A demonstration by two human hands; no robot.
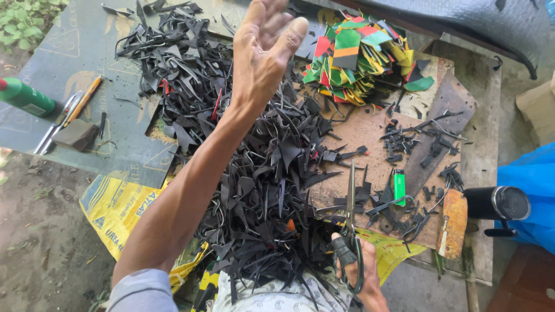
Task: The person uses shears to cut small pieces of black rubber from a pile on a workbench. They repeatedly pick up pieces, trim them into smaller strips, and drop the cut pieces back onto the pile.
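Your right hand [357,271] is low at the near edge, its grip closed through the handles of a pair of scissors [350,231], thumb in the wrapped loop, blades shut and pointing straight away from you. Your left hand [263,49] is raised high over the middle of the bench [483,92], fingers loose and spread, palm turned inward, and its grip holds nothing. Between the two hands runs the big heap of black offcuts [254,173], spilling from the far side down to your lap; the scissor blades lie just along its right flank, and the left hand hovers above its upper part, not touching. To the right of the blades, a green lighter [399,186] rests on the brown board [370,136] among scattered black scraps. Beyond that, at the far right of your left hand, sits a pile of green, yellow, red and black pieces [358,55]. Far left, a green bottle [24,96] and a few pens [69,115] lie well apart. A black cup [497,203] stands at the right edge.
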